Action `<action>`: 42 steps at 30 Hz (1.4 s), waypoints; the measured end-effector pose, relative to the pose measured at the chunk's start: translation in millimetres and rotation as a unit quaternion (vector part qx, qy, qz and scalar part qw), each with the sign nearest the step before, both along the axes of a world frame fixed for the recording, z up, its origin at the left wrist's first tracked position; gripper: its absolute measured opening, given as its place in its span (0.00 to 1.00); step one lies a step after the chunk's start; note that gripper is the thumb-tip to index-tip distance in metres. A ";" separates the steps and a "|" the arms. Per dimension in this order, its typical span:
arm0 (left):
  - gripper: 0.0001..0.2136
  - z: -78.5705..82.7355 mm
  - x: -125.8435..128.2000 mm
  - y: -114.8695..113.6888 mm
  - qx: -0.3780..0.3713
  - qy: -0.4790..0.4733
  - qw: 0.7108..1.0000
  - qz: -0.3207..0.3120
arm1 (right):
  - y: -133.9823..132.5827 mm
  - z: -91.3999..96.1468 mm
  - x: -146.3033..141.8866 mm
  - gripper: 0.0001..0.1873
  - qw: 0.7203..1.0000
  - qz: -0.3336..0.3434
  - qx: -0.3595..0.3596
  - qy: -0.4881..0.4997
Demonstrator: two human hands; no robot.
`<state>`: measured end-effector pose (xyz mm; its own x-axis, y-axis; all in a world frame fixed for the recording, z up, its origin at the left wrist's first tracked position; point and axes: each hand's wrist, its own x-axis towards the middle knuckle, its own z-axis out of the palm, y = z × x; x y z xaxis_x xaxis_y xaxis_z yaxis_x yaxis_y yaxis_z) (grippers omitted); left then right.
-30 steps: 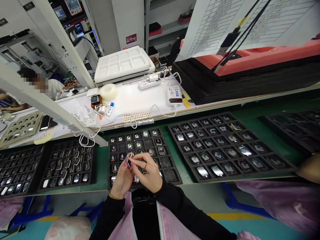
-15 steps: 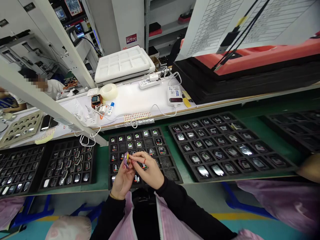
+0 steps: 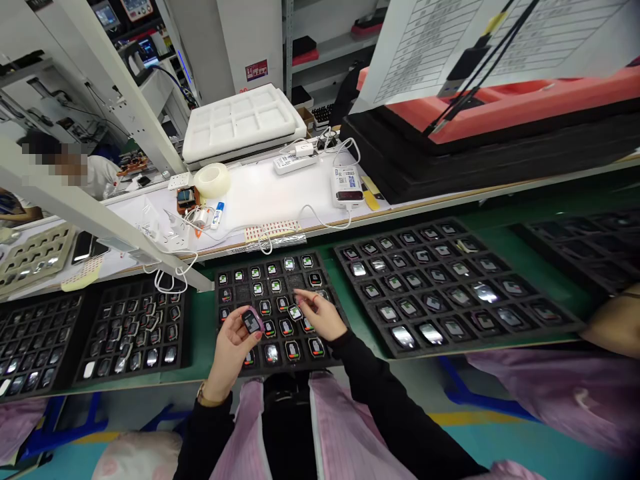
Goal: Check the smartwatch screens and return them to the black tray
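Observation:
My left hand (image 3: pixel 234 340) pinches a purple-edged smartwatch (image 3: pixel 251 321) by its sides, dark screen facing up, above the left part of a black foam tray (image 3: pixel 243 291). Over the same tray's right side, my right hand (image 3: pixel 324 317) has its thumb and forefinger close together at a tilted smartwatch (image 3: pixel 295 311) and seems to grip its edge; the fingers partly cover the contact. Rows of smartwatches with lit screens, such as one smartwatch (image 3: pixel 292 350), lie in the tray's slots. My right hand and wrist hide some slots on that side.
Another foam tray of watches (image 3: pixel 420 287) lies to the right, with more trays (image 3: pixel 133 327) at left. A white post (image 3: pixel 100 207) stands left of centre. The raised shelf behind holds a tape roll (image 3: pixel 212 180), a white box (image 3: pixel 347 187) and dangling cables. A co-worker's arm (image 3: pixel 615 330) is at far right.
My hands have moved apart. The left turned the purple-edged smartwatch screen-up and shifted slightly left; the right left that watch and moved right to another in the tray.

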<state>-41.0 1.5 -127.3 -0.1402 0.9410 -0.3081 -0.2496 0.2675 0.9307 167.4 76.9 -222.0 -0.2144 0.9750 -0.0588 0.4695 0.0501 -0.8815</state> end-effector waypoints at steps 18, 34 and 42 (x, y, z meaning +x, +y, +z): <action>0.31 -2.7 -0.5 4.3 -0.066 0.042 0.996 -0.053 | 14.9 -88.9 -5.1 0.23 0.976 0.123 -0.037 -0.175; 0.28 0.4 8.7 2.8 -0.026 0.045 0.997 -0.050 | -21.6 -31.3 -11.5 0.35 0.949 -0.002 -0.161 0.269; 0.29 9.4 21.8 10.6 -0.010 0.074 0.992 -0.098 | -24.6 38.1 -8.3 0.29 0.890 0.024 -0.218 0.400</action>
